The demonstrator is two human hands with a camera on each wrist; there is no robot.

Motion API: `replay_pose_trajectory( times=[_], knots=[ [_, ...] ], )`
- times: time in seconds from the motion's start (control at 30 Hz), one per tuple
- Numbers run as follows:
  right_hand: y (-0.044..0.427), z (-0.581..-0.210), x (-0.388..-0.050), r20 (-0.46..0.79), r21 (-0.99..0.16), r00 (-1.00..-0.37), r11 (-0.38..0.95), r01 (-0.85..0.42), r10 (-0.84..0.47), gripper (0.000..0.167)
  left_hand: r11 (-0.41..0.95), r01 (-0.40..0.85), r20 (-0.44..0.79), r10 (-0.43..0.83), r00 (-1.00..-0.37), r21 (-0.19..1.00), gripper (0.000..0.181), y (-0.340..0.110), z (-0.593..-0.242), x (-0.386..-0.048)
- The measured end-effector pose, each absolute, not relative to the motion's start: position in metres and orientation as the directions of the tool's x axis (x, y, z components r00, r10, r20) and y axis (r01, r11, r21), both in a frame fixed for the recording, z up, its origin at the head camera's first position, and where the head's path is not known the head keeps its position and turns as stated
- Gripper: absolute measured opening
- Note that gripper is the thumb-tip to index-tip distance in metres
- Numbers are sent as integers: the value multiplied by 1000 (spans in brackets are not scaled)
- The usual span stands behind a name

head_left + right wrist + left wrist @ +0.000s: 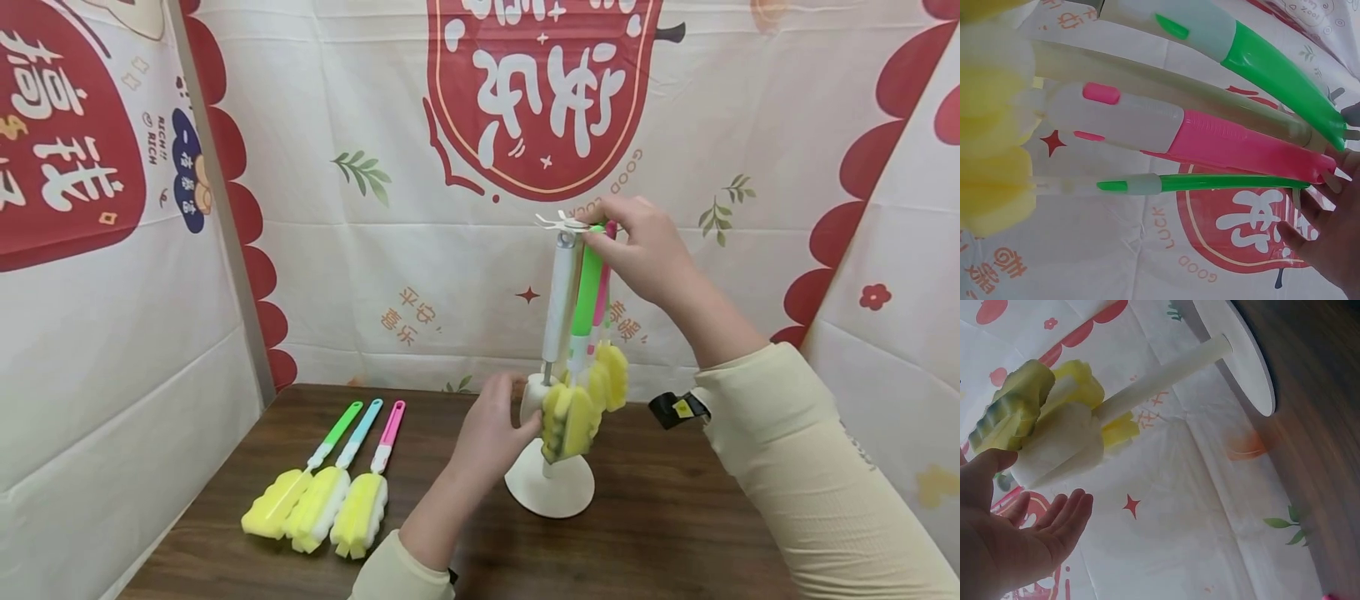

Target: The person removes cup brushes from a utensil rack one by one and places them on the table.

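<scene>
A white stand with a round base (pixel 551 487) and a hooked top (pixel 558 223) bears several hanging sponge brushes. Among them are a white-handled brush (pixel 561 292), a green-handled brush (pixel 588 287) and a pink-handled brush (pixel 1241 140); another green handle (pixel 1222 182) shows in the right wrist view. My right hand (pixel 641 250) pinches the hooked top, its thumb by the green handle's end. Low down, my left hand (pixel 491 429) is at the white sponge head (pixel 1063 447), thumb by a yellow sponge (pixel 1019 403), other fingers loosely extended. Whether it touches the white sponge is unclear.
On the left of the brown table (pixel 675 525) lie three sponge brushes side by side, with a green handle (pixel 343 423), a blue handle (pixel 363 427) and a pink handle (pixel 391 429). A printed cloth (pixel 315 275) hangs behind and at both sides.
</scene>
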State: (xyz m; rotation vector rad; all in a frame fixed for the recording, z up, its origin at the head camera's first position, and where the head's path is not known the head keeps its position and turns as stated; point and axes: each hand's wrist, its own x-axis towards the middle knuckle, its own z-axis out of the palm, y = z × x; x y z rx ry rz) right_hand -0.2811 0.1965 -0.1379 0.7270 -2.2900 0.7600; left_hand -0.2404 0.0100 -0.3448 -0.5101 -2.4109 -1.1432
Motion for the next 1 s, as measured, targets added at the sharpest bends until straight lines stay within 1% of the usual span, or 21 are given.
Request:
replay_pose_trajectory(
  times=[0.17,0.43,0.57,0.73,1.0],
  knots=[
    [199,-138,-280,663,-329,-676,686,-649,-321,25,560,495,508,147,-849,664,43,13,-346,-241],
    [199,-139,-281,644,-315,-684,696,-646,-343,30,546,501,521,134,-843,671,46,19,-347,-243],
    [199,-139,-280,640,-315,-688,698,-642,-344,31,521,514,532,131,-837,681,45,20,-348,-242],
    [200,-137,-279,635,-311,-690,702,-640,-348,31,521,533,559,122,-820,667,41,19,-349,-243],
    [200,-136,-278,615,-327,-708,705,-630,-347,34,487,532,557,108,-823,692,39,14,-351,-242]
  ],
)
